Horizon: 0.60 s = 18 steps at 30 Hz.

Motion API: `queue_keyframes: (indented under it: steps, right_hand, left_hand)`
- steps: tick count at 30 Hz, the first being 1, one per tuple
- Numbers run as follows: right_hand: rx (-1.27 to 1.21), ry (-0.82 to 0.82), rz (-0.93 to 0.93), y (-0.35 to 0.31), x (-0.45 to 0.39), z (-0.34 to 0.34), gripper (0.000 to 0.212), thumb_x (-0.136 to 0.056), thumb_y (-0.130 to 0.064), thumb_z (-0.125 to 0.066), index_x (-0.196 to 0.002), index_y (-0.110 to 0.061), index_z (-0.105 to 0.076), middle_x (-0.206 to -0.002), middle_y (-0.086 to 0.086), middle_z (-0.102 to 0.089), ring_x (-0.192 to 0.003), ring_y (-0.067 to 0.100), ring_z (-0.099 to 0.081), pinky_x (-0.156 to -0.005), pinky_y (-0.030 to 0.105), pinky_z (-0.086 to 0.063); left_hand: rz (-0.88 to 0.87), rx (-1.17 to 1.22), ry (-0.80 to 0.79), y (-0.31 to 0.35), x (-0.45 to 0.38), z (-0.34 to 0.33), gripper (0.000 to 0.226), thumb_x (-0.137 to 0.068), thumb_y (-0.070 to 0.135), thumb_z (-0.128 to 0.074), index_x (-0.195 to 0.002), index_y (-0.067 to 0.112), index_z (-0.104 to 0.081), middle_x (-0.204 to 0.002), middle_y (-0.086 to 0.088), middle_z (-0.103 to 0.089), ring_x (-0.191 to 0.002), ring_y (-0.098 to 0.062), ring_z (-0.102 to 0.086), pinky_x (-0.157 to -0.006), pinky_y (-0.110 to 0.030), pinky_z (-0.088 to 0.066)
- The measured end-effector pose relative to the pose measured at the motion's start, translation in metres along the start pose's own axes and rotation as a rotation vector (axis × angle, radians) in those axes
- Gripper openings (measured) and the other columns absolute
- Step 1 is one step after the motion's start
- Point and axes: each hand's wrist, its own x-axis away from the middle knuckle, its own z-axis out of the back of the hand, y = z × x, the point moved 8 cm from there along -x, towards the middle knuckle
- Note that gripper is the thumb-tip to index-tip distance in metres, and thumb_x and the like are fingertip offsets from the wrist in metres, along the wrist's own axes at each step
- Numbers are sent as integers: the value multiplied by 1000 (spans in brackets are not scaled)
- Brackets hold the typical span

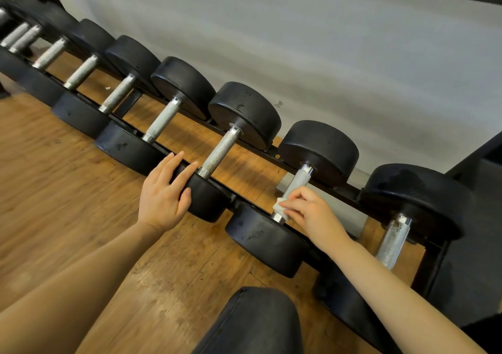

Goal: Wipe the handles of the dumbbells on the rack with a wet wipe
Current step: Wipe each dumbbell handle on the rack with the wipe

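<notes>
White wet wipe (pixel 281 207) is pinched by the right hand (pixel 309 213) and wrapped around the near end of a knurled steel handle (pixel 298 181), just above the dumbbell's front head (pixel 267 241). Left hand (pixel 164 190) is laid flat, fingers straight, on the front head of the neighbouring dumbbell (pixel 209 198); nothing is held. Dumbbells are lined up on a black rack (pixel 274 154) over wood flooring (pixel 68 179). A dark-clothed knee (pixel 255 323) is seen at bottom.

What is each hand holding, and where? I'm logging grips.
Right hand pinches a crumpled white wet wipe against the knurled metal dumbbell handle, near its lower end. Left hand holds nothing.
</notes>
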Motion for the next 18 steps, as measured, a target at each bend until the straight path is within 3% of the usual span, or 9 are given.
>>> queue_keyframes:
  steps: [3,8,12,15,18]
  right_hand:
    - [-26,92,-86,1,0,12,19,-92,-9,-62,-110,-9,-68,-103,-7,-53,-97,5,-56,-81,3,-44]
    - [-63,275,-35,-25,13,42,22,-89,-9,-65,-111,-8,-70,-107,-5,-51,-96,0,-54,-78,0,-42]
    - [-101,168,109,-61,32,25,14,-90,-13,-65,-103,-10,-71,-102,-6,-55,-99,4,-55,-81,11,-48]
    - [13,71,221,-79,43,-4,14,-89,-19,-66,-99,-13,-72,-102,-8,-59,-100,7,-53,-80,22,-52]
    - [109,80,297,-80,44,-16,16,-90,-21,-66,-102,-15,-75,-107,-6,-66,-105,9,-56,-82,33,-55]
  left_hand:
    - [4,-7,6,0,0,0,50,-96,30,-38,-140,11,-54,-147,-21,-44,-139,-40,-37,-114,-47,-27]
    - [13,-8,4,0,1,1,51,-96,30,-38,-140,12,-54,-147,-20,-45,-139,-40,-37,-114,-45,-26]
    - [14,4,10,2,1,2,50,-96,30,-38,-140,12,-55,-146,-21,-46,-138,-40,-38,-114,-46,-27]
    - [19,1,-1,2,2,2,50,-96,31,-38,-140,13,-54,-146,-20,-46,-139,-39,-37,-114,-45,-27]
    - [22,-2,-19,1,2,2,50,-97,31,-38,-142,14,-52,-147,-19,-46,-140,-38,-37,-114,-47,-29]
